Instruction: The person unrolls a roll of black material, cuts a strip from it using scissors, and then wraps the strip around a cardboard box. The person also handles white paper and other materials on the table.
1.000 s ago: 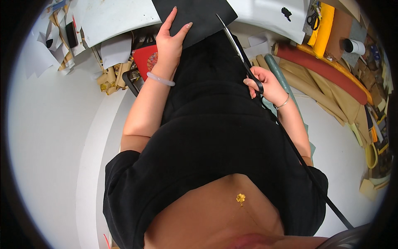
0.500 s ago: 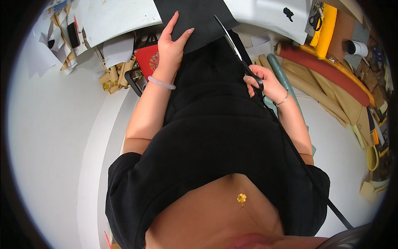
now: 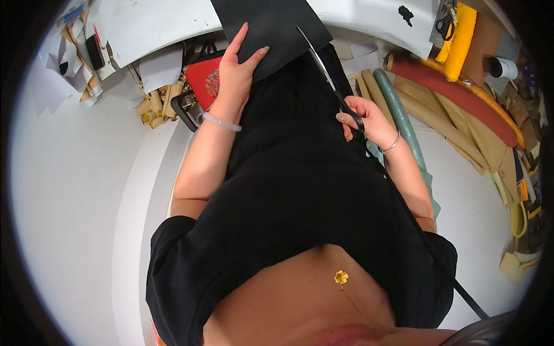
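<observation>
Scissors are, in the head view, in the right hand, with its fingers bent around the black handles. The blades reach the lower edge of the black sheet; whether they cut it, I cannot tell. This sheet hangs over the front of the white table. The left hand has thumb and forefinger spread wide upon it; its other fingers are hidden, so their grip I cannot tell. A green roll is beside the right forearm.
</observation>
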The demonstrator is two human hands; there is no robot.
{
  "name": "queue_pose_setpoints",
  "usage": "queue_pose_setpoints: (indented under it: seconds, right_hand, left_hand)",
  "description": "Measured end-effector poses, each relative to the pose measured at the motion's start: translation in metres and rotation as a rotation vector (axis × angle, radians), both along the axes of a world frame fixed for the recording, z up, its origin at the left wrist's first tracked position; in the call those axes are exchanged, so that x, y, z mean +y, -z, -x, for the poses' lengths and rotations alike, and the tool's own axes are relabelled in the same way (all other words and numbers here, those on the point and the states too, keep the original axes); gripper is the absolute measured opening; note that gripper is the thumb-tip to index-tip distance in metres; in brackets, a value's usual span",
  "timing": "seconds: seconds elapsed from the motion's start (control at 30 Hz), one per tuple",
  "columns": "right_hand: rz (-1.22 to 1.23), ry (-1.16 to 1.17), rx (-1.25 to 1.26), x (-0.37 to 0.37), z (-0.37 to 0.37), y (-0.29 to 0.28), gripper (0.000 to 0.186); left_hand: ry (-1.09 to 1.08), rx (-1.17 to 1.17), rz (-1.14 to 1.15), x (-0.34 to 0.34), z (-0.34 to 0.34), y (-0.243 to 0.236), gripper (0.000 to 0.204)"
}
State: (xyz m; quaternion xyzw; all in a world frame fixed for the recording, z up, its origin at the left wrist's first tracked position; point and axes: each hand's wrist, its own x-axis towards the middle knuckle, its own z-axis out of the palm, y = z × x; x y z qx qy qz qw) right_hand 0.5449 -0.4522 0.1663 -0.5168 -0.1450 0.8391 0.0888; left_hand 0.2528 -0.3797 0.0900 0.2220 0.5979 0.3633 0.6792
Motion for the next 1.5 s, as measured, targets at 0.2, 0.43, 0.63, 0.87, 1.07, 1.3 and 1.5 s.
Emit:
queue_pose_setpoints:
  seconds: [0.2, 0.43, 0.63, 0.87, 1.07, 1.3, 1.5]
  right_hand:
    - [0.017, 0.007, 0.044, 0.002, 0.004, 0.010, 0.024]
    - [-0.025, -0.042, 0.078, 0.013, 0.010, 0.015, 0.025]
    - [-0.050, -0.115, 0.048, 0.023, 0.014, 0.017, 0.026]
    - [-0.023, -0.008, 0.042, 0.014, 0.020, 0.021, 0.026]
    - [-0.028, -0.026, -0.009, 0.002, 0.014, 0.033, 0.026]
    - [-0.001, -0.051, -0.024, 0.004, 0.008, 0.036, 0.025]
    - [-0.014, -0.018, 0.040, 0.014, 0.013, 0.040, 0.023]
  left_hand:
    - [0.011, 0.011, 0.027, -0.008, 0.002, -0.004, 0.068]
    - [0.012, -0.007, 0.001, -0.013, 0.003, 0.000, 0.069]
    - [0.013, -0.002, 0.001, -0.020, 0.002, 0.003, 0.070]
    - [0.017, 0.007, 0.029, -0.030, 0.001, 0.011, 0.075]
    - [0.035, 0.013, 0.039, -0.034, 0.000, 0.013, 0.077]
    - [0.088, 0.049, 0.034, -0.032, 0.002, 0.010, 0.079]
    - [0.132, 0.081, 0.042, -0.035, 0.004, 0.002, 0.081]
